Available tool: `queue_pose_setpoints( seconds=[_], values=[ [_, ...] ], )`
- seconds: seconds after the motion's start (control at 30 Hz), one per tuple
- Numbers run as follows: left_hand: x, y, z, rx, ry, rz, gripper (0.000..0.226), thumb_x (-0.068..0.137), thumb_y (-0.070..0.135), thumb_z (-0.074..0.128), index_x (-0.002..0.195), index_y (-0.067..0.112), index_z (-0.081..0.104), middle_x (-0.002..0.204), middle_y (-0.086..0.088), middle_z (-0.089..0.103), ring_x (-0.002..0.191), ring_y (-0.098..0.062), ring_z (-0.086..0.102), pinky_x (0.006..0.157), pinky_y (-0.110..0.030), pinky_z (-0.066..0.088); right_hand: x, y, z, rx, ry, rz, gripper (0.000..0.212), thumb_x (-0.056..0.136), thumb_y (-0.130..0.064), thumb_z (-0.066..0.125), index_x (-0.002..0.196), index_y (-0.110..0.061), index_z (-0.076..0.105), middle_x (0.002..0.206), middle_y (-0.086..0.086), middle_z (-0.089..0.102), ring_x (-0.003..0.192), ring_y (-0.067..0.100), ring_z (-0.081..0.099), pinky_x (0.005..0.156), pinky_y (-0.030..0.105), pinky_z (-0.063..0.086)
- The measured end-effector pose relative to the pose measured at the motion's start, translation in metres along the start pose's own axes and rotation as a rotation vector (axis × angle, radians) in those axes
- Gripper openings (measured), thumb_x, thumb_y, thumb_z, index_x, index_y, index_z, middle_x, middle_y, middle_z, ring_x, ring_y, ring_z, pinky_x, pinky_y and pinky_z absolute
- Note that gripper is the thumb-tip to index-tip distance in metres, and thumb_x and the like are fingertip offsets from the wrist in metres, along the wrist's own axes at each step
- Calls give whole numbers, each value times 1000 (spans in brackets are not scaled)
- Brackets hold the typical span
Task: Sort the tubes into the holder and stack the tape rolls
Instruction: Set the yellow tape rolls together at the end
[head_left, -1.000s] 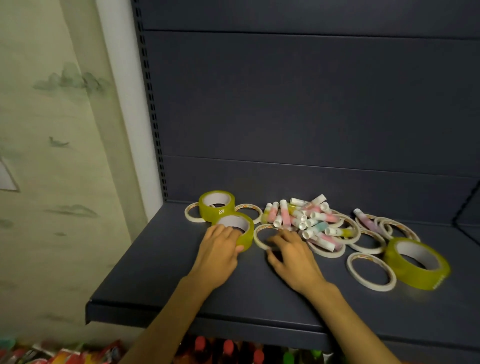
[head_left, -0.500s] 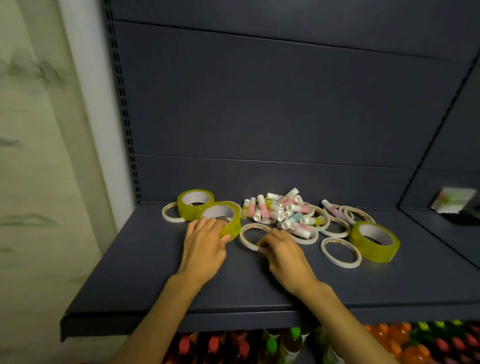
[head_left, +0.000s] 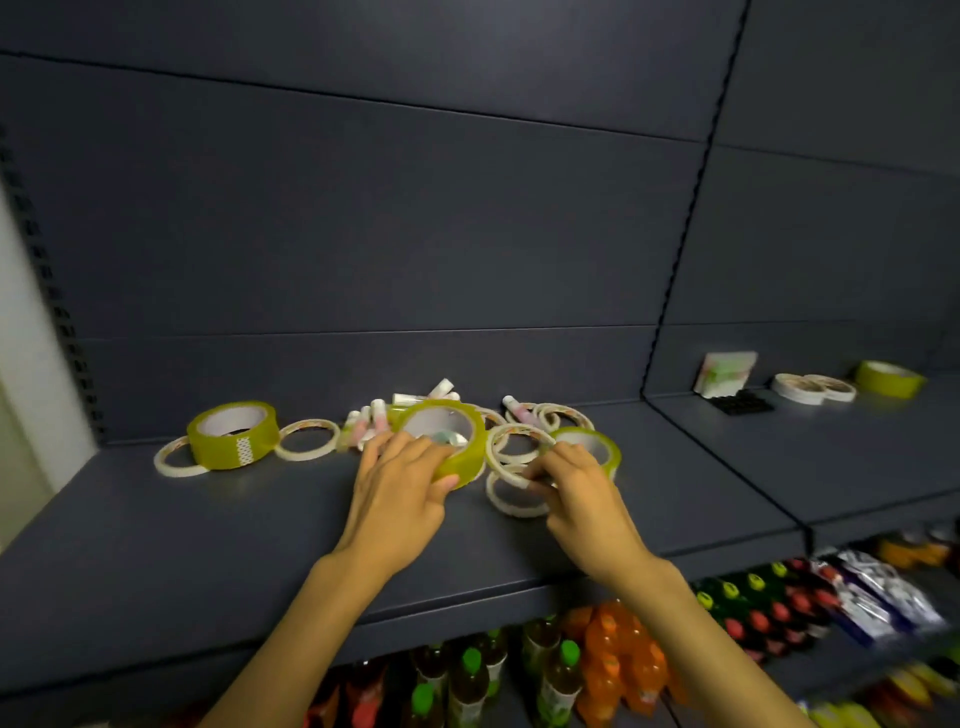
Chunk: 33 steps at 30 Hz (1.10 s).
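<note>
Dark shelf carries everything; a second shelf bay to the right holds the black holder, a card pack, two stacked white rolls and another yellow roll.

Main clutter sits mid-shelf. Wide yellow roll stands at left on a thin white ring, with another white ring beside it.

Left hand grips a second wide yellow roll, tilted, lifted off the shelf. Right hand pinches a thin white ring; more rings overlap just behind, and a third yellow roll is partly hidden by the knuckles.

Tubes lie loose behind the lifted roll, none in the holder.

Risks, as judged: thin rings overlap, so one pinch may drag neighbours along. The tilted yellow roll hangs right over the tubes; setting it down there would scatter or trap them. The holder is well apart from the pile, so tubes carried in bunches could drop.
</note>
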<state>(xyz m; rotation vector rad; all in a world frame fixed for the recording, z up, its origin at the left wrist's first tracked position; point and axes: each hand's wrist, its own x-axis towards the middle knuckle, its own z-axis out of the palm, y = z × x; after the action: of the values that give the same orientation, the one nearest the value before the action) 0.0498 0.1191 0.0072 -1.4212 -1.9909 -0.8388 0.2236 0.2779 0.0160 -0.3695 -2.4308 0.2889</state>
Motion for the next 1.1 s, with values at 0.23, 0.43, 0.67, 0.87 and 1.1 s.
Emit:
queue_pose_setpoints(
  seconds=[0.23,0.43,0.67,0.87,1.1],
  values=[
    [35,119,64,-48,-37,39,22,81,32,64,101,25,71,95,12,67,99,-15,55,99,-32,26,-46,105,-76,-65,37,47,13,89,-7,65,93,-19,60,98,-8,53,94,17,47,72,38,46],
    [66,216,119,-49,-81,57,18,80,29,74,97,26,70,91,13,66,96,-17,57,98,-32,27,-81,198,-144,-84,55,106,13,91,-8,65,95,-19,61,101,-10,53,96,13,44,72,33,44],
    [101,304,174,-61,-97,96,21,80,27,78,99,25,69,92,12,66,96,-16,55,93,-27,26,-104,291,-200,-121,63,136,15,88,-5,67,92,-19,64,97,-9,58,90,20,50,74,38,45],
    [141,356,231,-77,-103,125,19,82,26,77,99,25,69,90,13,66,95,-13,53,91,-21,21,-109,371,-227,-153,80,167,15,88,-7,68,91,-21,64,97,-9,60,89,20,51,75,39,44],
    [204,401,318,-80,-72,140,16,84,26,74,100,23,69,92,13,67,97,-15,54,92,-23,22,-90,481,-244,-161,72,172,14,88,-7,68,93,-20,66,99,-8,60,89,20,52,77,41,47]
  ],
)
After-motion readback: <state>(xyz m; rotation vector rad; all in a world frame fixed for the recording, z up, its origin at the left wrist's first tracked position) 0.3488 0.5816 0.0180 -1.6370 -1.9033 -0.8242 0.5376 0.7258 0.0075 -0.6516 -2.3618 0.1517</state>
